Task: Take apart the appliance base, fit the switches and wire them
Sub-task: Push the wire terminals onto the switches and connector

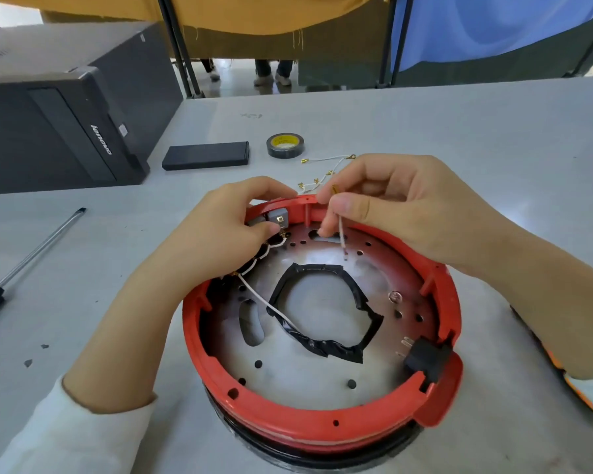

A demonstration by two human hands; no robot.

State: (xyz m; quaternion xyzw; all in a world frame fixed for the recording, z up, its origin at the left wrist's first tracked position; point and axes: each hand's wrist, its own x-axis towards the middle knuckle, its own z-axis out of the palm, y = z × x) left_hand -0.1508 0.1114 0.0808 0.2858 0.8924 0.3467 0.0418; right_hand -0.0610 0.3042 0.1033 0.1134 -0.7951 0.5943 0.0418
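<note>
The red round appliance base (322, 429) lies open side up in front of me, with a perforated metal plate (308, 367) and a black taped opening inside. Grey switches (277, 218) sit in its far rim. My left hand (226, 234) grips the rim and the switches there, thumb on the inside. My right hand (401, 206) pinches a short white wire (342, 237) with brass terminals, held upright just over the rim. Another white wire (271, 306) runs from the left switches across the plate.
Loose white wires with brass terminals (326, 169) lie beyond the base. A roll of black tape (285, 145) and a flat black box (206, 155) sit farther back. A screwdriver (31, 254) lies at left, a black computer case (59, 124) far left.
</note>
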